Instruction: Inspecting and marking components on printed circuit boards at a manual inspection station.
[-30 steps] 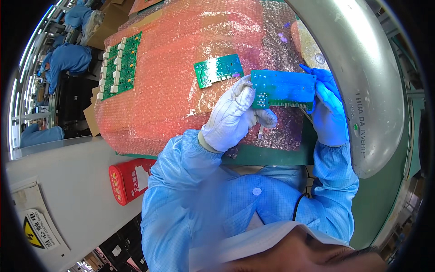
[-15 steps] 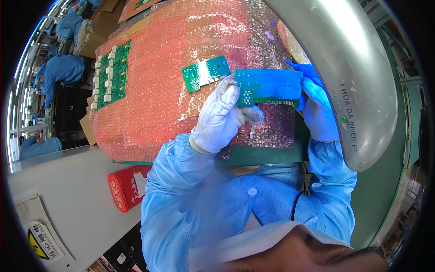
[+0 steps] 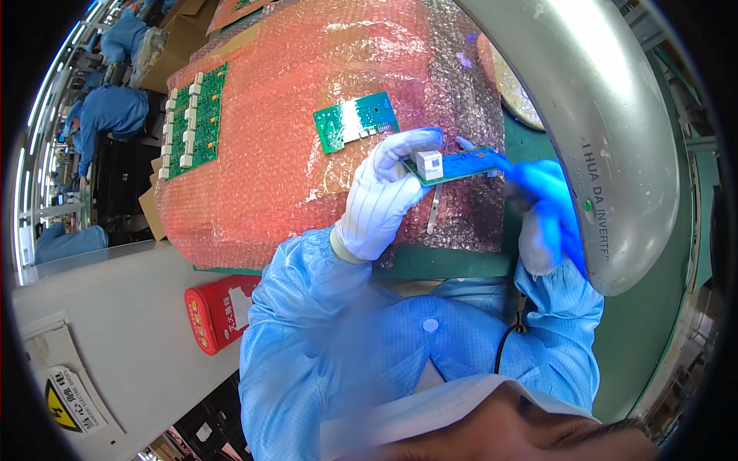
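My left hand [image 3: 382, 192], in a white glove, pinches the left end of a circuit board [image 3: 463, 164]. The board is tilted, showing a white block-shaped connector [image 3: 429, 164] at that end, and blue light falls over it. At the board's right end is my gloved right hand [image 3: 543, 211], smeared by motion; whether its fingers grip the edge cannot be made out. Beyond my left hand, a second green circuit board [image 3: 356, 121] lies on pink bubble wrap [image 3: 269, 154]. A slim metal strip [image 3: 435, 209] shows below the held board.
Overhead at right, a big silver lamp housing [image 3: 615, 138] reaches down close to my right hand. Several joined boards with white connectors [image 3: 196, 123] lie at the wrap's left. A red tin [image 3: 221, 313] stands at lower left. People in blue [image 3: 111, 119] work farther left.
The held board has turned from its flat solder face to a tilted view showing the white connector. My right hand has swung lower, and its fingers are blurred.
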Demonstrator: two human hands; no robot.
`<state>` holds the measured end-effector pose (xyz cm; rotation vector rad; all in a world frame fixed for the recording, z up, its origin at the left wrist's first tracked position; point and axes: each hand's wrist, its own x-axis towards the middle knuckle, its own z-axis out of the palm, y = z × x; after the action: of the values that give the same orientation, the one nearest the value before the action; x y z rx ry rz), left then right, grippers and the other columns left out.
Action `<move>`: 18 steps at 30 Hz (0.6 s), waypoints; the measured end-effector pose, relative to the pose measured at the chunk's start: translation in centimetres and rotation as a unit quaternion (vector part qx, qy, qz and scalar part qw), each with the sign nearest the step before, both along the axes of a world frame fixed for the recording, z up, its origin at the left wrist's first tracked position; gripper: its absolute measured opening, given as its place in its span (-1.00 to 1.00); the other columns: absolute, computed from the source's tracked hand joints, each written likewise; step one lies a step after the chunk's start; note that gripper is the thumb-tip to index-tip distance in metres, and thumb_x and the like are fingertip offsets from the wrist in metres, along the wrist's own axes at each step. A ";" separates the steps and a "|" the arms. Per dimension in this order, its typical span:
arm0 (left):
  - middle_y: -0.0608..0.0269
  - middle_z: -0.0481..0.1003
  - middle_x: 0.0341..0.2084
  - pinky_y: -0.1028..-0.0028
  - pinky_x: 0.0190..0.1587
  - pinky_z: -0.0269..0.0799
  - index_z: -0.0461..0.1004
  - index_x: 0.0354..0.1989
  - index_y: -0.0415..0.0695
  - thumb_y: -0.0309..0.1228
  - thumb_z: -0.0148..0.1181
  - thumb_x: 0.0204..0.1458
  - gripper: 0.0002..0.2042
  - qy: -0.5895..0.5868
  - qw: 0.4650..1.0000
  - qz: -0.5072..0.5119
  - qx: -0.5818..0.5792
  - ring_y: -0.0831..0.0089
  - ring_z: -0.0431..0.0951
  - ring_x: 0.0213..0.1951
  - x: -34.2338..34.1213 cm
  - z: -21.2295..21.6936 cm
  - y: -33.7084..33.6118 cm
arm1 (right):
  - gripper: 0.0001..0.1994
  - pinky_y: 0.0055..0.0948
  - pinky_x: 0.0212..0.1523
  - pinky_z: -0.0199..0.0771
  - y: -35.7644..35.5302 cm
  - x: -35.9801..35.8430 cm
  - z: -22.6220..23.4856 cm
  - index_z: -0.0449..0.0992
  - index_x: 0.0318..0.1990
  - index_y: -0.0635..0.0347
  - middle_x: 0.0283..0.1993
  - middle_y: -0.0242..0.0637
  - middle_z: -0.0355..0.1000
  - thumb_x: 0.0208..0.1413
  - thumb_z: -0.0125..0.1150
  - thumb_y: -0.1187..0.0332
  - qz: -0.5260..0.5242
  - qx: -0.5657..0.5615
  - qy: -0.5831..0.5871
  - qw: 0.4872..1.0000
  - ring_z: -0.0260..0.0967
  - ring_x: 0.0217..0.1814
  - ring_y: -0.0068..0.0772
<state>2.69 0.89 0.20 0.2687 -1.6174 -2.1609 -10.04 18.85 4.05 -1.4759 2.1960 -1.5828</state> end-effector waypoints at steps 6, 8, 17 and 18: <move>0.15 0.37 0.01 0.42 0.12 0.34 0.36 0.09 -0.24 -0.67 0.02 -0.03 -0.57 0.003 0.992 0.018 -0.128 0.44 0.42 0.04 -0.3 -0.1 0.4 | -0.83 -0.32 -0.44 0.38 -1.3 -0.1 -0.3 0.49 -0.29 0.30 -0.41 -0.16 0.47 -0.09 0.13 0.50 0.140 -0.116 0.024 0.983 0.38 -0.48 -0.25; 0.14 0.36 0.00 0.43 0.10 0.36 0.37 0.07 -0.24 -0.69 0.03 -0.05 -0.57 -0.004 0.991 0.011 -0.136 0.43 0.42 0.04 -0.3 -0.1 0.3 | -0.83 -0.31 -0.43 0.38 -1.3 0.0 -0.2 0.50 -0.31 0.29 -0.41 -0.16 0.47 -0.13 0.15 0.51 0.138 -0.121 0.002 0.983 0.38 -0.47 -0.24; 0.15 0.36 0.01 0.47 -0.01 0.43 0.38 0.07 -0.23 -0.72 0.02 -0.07 -0.56 0.006 0.987 0.014 -0.161 0.44 0.45 0.02 -0.3 0.1 0.4 | -0.82 -0.33 -0.41 0.38 -0.9 -0.7 -0.4 0.50 -0.25 0.29 -0.42 -0.19 0.44 -0.06 0.15 0.48 0.140 -0.088 0.052 0.985 0.37 -0.47 -0.26; 0.15 0.36 0.01 0.47 -0.01 0.43 0.38 0.07 -0.23 -0.72 0.02 -0.07 -0.56 0.006 0.987 0.015 -0.160 0.44 0.45 0.02 -0.2 0.1 0.4 | -0.82 -0.33 -0.42 0.37 -0.1 -1.1 -1.0 0.48 -0.20 0.29 -0.41 -0.20 0.43 0.03 0.12 0.43 0.125 -0.083 0.043 0.988 0.36 -0.46 -0.29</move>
<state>2.49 1.30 0.31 0.1785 -1.9067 -1.8392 -11.11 18.72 3.08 -1.8164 1.8642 -1.6778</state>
